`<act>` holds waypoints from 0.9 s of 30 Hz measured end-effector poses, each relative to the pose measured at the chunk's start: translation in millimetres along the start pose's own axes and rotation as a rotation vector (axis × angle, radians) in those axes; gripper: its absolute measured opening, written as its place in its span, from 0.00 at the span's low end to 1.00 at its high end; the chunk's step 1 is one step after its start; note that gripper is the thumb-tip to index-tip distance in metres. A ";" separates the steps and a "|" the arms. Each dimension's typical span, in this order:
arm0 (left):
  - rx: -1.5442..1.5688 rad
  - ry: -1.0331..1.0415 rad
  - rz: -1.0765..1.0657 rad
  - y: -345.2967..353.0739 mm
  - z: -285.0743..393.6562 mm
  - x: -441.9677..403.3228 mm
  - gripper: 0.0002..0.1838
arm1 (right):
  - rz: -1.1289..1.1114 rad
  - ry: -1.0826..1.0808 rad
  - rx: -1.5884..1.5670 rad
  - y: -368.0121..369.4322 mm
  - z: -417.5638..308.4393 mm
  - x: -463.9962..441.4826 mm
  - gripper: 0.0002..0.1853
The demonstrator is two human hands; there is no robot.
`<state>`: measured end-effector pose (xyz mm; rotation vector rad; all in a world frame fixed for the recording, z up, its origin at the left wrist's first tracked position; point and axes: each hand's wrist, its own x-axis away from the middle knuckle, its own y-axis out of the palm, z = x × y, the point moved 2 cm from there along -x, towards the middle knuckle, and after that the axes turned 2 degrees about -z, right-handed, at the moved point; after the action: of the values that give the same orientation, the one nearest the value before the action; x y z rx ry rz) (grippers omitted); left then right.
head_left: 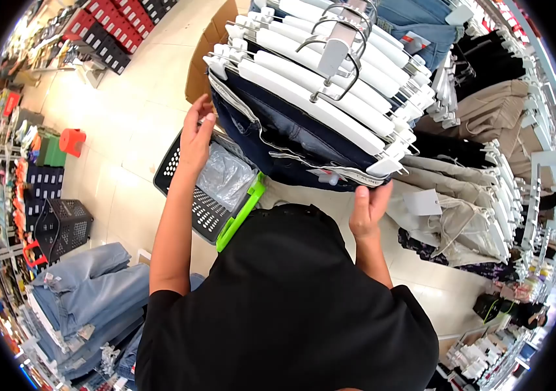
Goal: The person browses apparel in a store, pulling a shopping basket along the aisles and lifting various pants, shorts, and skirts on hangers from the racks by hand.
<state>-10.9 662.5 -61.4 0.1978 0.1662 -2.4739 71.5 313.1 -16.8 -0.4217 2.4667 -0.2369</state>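
Dark blue jeans (245, 120) hang from a white clip hanger (310, 104) at the front of a packed rail, the waistband facing me. At the right end of that waistband is my right hand (370, 212), its thumb in front and its fingers partly hidden behind the cloth. My left hand (196, 140) is raised beside the left edge of the jeans, fingers curved and apart. Whether it touches the cloth I cannot tell. Several more white hangers crowd behind the front pair.
Below my left forearm stands a dark basket (209, 218) with a green handle (242, 212) and clear plastic inside. Light jeans (89, 287) hang at lower left. Beige trousers (460, 195) hang on the right. A cardboard box (207, 55) stands behind the rail. A red bin (72, 142) is farther left.
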 end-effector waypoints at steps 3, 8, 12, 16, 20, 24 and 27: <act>0.050 0.002 -0.059 4.3 -4.6 -21.1 0.27 | -0.063 0.092 -0.083 6.7 -3.9 3.3 0.27; 0.145 -0.028 -0.104 11.1 -16.8 -27.1 0.29 | -0.165 0.338 -0.253 13.1 -9.4 12.0 0.33; 0.174 -0.096 -0.153 10.5 -18.2 -21.9 0.26 | 0.006 0.273 -0.200 25.8 -18.5 17.7 0.43; 0.150 -0.100 -0.268 4.1 -30.3 -16.7 0.25 | 0.058 0.131 0.016 29.7 -24.3 25.1 0.56; 0.282 -0.091 -0.279 11.4 -22.3 -8.6 0.24 | 0.119 0.126 0.068 35.1 -22.0 24.0 0.59; 0.262 -0.047 -0.268 14.8 -22.1 -1.7 0.24 | 0.164 0.095 0.220 38.7 -24.6 22.2 0.58; 0.225 -0.092 -0.242 8.6 -28.5 1.9 0.21 | 0.185 0.090 0.330 38.5 -23.4 23.7 0.56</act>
<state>-4.2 659.3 -90.3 0.1668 -0.1368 -2.7350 30.1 342.3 -21.5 -0.0427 2.4730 -0.5844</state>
